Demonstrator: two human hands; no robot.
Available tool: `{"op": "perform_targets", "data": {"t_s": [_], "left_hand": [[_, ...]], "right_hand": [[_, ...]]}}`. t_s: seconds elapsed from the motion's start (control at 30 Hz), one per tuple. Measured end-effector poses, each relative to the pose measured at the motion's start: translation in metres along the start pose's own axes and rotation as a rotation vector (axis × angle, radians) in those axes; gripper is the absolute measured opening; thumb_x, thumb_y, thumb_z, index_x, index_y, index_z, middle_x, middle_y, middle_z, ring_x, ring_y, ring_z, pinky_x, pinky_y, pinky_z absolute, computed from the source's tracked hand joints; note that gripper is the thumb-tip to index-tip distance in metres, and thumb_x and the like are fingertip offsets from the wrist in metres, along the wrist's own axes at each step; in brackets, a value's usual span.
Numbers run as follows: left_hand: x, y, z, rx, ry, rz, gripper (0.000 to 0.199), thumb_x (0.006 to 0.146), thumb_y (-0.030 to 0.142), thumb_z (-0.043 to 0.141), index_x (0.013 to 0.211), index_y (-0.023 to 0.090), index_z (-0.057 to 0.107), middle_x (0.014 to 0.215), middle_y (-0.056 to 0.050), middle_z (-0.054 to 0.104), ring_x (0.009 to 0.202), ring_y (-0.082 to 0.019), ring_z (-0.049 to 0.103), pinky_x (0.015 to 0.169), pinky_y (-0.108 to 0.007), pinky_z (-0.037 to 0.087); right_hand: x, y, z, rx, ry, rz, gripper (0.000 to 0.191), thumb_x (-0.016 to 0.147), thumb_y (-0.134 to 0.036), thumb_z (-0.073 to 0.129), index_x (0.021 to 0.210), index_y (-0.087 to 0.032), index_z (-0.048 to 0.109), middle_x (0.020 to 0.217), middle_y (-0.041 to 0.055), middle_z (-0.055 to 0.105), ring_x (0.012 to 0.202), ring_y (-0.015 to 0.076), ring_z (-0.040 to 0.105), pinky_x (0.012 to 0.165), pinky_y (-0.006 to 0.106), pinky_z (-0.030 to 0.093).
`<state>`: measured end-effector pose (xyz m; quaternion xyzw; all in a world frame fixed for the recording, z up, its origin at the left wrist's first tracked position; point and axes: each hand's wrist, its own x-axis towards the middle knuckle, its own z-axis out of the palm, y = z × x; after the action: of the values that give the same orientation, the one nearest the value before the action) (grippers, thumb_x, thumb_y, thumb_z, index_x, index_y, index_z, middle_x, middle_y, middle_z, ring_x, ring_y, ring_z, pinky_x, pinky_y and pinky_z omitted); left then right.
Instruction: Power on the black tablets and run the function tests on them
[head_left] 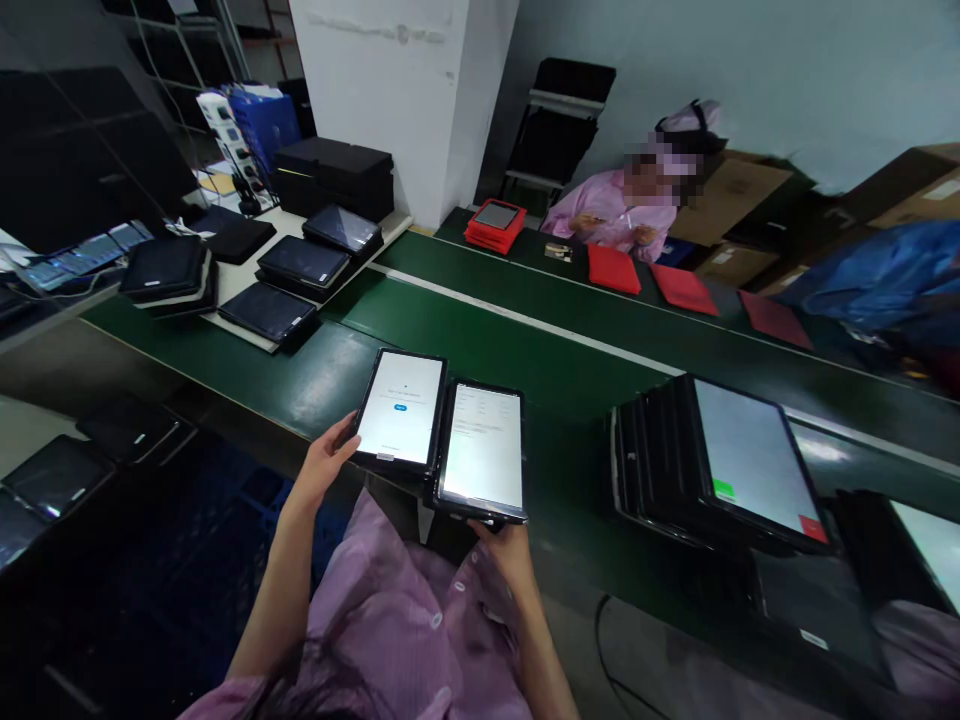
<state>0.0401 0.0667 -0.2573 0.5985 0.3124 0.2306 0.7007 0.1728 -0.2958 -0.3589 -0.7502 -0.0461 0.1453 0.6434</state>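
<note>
Two lit tablets lie side by side over the near edge of the green workbench. My left hand (330, 458) grips the lower left edge of the left tablet (401, 405), whose white screen shows a small blue button. The right tablet (482, 450) has a pale screen with faint lines of text. Beneath its bottom edge is my right hand (506, 550), closed on it with most of the fingers hidden underneath. Their inner long edges meet or nearly meet, and other dark devices may lie below them.
To the right stands a tall stack of tablets (757, 460), its top screen lit. Several dark tablets (304, 262) sit on a board at left, near black boxes (334, 175). Across the green bench (480, 320), a person in pink (607, 210) sits by red sleeves (613, 270).
</note>
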Motion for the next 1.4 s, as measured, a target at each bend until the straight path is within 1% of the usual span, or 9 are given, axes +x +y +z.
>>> {"op": "perform_targets", "data": {"t_s": [0.07, 0.2, 0.33, 0.5, 0.63, 0.77, 1.03, 1.23, 1.4], "left_hand": [[-0.008, -0.004, 0.0, 0.014, -0.007, -0.005, 0.092, 0.068, 0.063, 0.1, 0.148, 0.023, 0.075, 0.165, -0.013, 0.063, 0.16, -0.041, 0.05, 0.134, -0.052, 0.041], [-0.014, -0.005, 0.001, 0.043, -0.017, -0.023, 0.103, 0.066, 0.059, 0.103, 0.156, 0.024, 0.069, 0.17, -0.014, 0.057, 0.16, -0.042, 0.05, 0.133, -0.054, 0.043], [-0.016, -0.004, -0.001, 0.08, -0.038, -0.033, 0.104, 0.066, 0.05, 0.105, 0.159, 0.025, 0.067, 0.171, -0.013, 0.056, 0.159, -0.043, 0.051, 0.132, -0.054, 0.045], [-0.011, -0.005, -0.005, 0.169, -0.057, -0.013, 0.104, 0.069, 0.041, 0.104, 0.163, 0.029, 0.062, 0.173, -0.011, 0.054, 0.16, -0.04, 0.05, 0.133, -0.051, 0.042], [0.009, -0.006, 0.005, 0.224, 0.085, -0.007, 0.09, 0.063, 0.031, 0.107, 0.147, 0.026, 0.075, 0.159, -0.013, 0.068, 0.157, -0.041, 0.054, 0.136, -0.051, 0.038], [0.03, -0.006, 0.017, 0.234, 0.206, 0.042, 0.068, 0.069, 0.031, 0.104, 0.133, 0.025, 0.082, 0.149, -0.014, 0.074, 0.151, -0.04, 0.06, 0.135, -0.052, 0.039], [0.011, 0.005, 0.001, 0.378, -0.044, 0.066, 0.099, 0.071, 0.035, 0.103, 0.162, 0.029, 0.064, 0.172, -0.009, 0.055, 0.163, -0.039, 0.046, 0.138, -0.049, 0.034], [-0.006, 0.009, 0.004, 0.244, -0.06, 0.005, 0.105, 0.071, 0.037, 0.102, 0.167, 0.03, 0.058, 0.174, -0.009, 0.053, 0.159, -0.039, 0.052, 0.131, -0.047, 0.045], [-0.001, 0.007, 0.005, 0.073, -0.022, -0.027, 0.09, 0.07, 0.045, 0.102, 0.153, 0.026, 0.072, 0.167, -0.011, 0.061, 0.159, -0.04, 0.051, 0.134, -0.052, 0.041]], "right_hand": [[0.004, 0.008, 0.005, -0.04, -0.009, -0.007, 0.071, 0.053, -0.045, 0.107, 0.116, -0.024, 0.08, 0.119, 0.013, 0.085, 0.118, 0.0419, 0.077, 0.119, 0.064, 0.054], [0.008, 0.016, 0.003, -0.165, 0.094, -0.009, 0.065, 0.047, -0.051, 0.108, 0.1, -0.023, 0.081, 0.105, 0.0132, 0.086, 0.1, 0.04, 0.079, 0.102, 0.059, 0.063], [0.021, 0.013, 0.006, -0.294, 0.211, -0.09, 0.07, 0.053, -0.061, 0.103, 0.104, -0.022, 0.077, 0.11, 0.0163, 0.084, 0.103, 0.039, 0.078, 0.101, 0.055, 0.061], [0.042, 0.001, 0.012, -0.291, 0.186, -0.133, 0.073, 0.057, -0.063, 0.1, 0.111, -0.021, 0.074, 0.12, 0.0168, 0.082, 0.112, 0.0376, 0.075, 0.108, 0.055, 0.058], [0.042, -0.005, 0.011, -0.23, 0.111, -0.161, 0.064, 0.064, -0.057, 0.099, 0.111, -0.022, 0.074, 0.124, 0.0145, 0.081, 0.122, 0.0358, 0.072, 0.116, 0.055, 0.054], [0.036, -0.007, 0.014, -0.149, 0.069, -0.2, 0.056, 0.07, -0.05, 0.098, 0.112, -0.022, 0.073, 0.121, 0.0123, 0.082, 0.131, 0.0343, 0.07, 0.122, 0.054, 0.049], [0.034, 0.0, 0.016, -0.172, 0.108, -0.167, 0.061, 0.07, -0.054, 0.097, 0.116, -0.022, 0.072, 0.132, 0.0144, 0.079, 0.131, 0.0356, 0.069, 0.122, 0.055, 0.049], [0.035, 0.0, 0.015, -0.192, 0.102, -0.164, 0.061, 0.071, -0.057, 0.097, 0.115, -0.022, 0.073, 0.133, 0.0151, 0.078, 0.128, 0.0354, 0.07, 0.121, 0.054, 0.05], [0.035, 0.001, 0.015, -0.172, 0.1, -0.172, 0.063, 0.07, -0.055, 0.097, 0.117, -0.021, 0.073, 0.134, 0.0164, 0.078, 0.129, 0.0358, 0.07, 0.121, 0.054, 0.05]]}}
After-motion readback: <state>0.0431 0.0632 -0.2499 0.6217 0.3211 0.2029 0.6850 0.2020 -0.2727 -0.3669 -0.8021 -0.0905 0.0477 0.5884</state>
